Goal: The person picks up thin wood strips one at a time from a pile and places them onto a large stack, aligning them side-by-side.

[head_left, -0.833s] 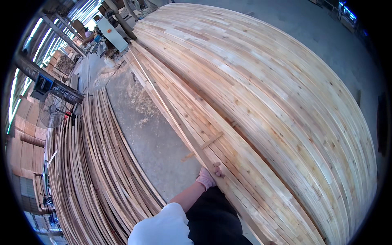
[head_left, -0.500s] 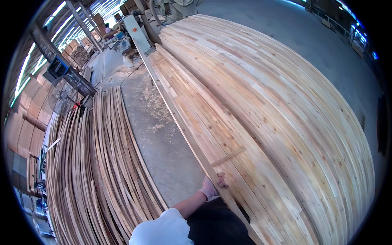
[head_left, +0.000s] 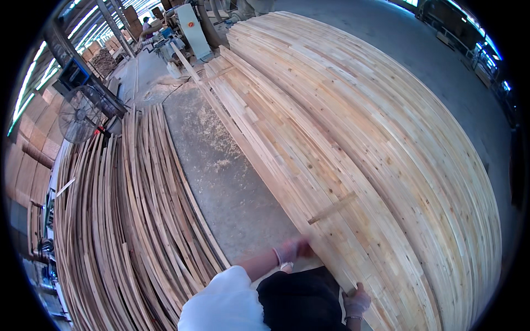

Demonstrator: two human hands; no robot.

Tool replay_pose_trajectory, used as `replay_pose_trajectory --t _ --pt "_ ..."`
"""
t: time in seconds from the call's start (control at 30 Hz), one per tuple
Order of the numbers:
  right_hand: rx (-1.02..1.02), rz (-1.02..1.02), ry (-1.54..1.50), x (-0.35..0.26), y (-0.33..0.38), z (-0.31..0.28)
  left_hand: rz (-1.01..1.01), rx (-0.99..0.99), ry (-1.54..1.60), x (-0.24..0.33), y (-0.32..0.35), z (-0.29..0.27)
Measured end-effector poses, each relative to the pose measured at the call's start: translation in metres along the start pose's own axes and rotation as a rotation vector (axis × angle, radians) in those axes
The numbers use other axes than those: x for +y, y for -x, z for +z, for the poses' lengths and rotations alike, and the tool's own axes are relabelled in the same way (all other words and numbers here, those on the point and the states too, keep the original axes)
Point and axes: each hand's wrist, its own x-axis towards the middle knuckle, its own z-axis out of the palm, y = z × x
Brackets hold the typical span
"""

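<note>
My left hand (head_left: 292, 249), in a light glove, is smeared by motion beside the left edge of the near stack; its fingers do not show clearly. Lower down, my right hand (head_left: 358, 300), also gloved, is closed on the edge of a long wooden board (head_left: 259, 165). That board runs along the stack's left side, and its far end sticks out toward the machine. Beside it lie joined wooden strips (head_left: 298, 160), with a short wooden crosspiece (head_left: 332, 208) resting across them.
A wide stack of long pale boards (head_left: 397, 149) fills the right. Many thin strips (head_left: 149, 220) lie in a pile on the left. Sawdust (head_left: 212, 135) covers part of the floor. A fan (head_left: 81, 115), a machine cabinet (head_left: 193, 33) and a distant person (head_left: 147, 25) stand farther off.
My left hand has come off the board's top and moved slightly. My right hand has come into view at the board's near part. The board's far end now sticks out left of the machine cabinet.
</note>
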Motion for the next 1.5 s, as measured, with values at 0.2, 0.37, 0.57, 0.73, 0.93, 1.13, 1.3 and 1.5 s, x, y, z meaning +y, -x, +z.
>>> replay_pose_trajectory --t 0.2,0.37,0.57,0.73,0.93,1.13,1.3,1.5 --pt "0.008 -0.231 -0.618 -0.036 0.030 -0.007 -0.235 0.093 -0.368 -0.003 0.060 0.026" --pt "-0.270 0.222 -0.491 0.056 0.088 -0.074 0.097 0.091 -0.300 0.101 0.040 -0.052" --pt "-0.257 0.120 -0.590 0.134 0.090 -0.043 0.498 0.414 -0.223 0.253 0.058 -0.044" --pt "0.212 0.167 -0.566 0.017 0.040 -0.036 0.388 0.068 0.016 0.207 0.049 -0.065" --pt "-0.009 0.018 -0.626 -0.103 0.032 -0.085 -0.365 -0.566 -0.234 0.013 0.021 -0.015" --pt "0.259 -0.615 -0.588 -0.141 -0.007 -0.057 -0.290 -0.247 -0.605 -0.059 0.004 0.011" --pt "-0.030 -0.291 -0.424 -0.030 -0.010 -0.022 -0.146 -0.147 -0.408 0.025 0.012 -0.017" --pt "-0.375 0.210 -0.434 0.112 0.027 0.014 -0.082 -0.130 -0.136 0.126 0.001 -0.135"
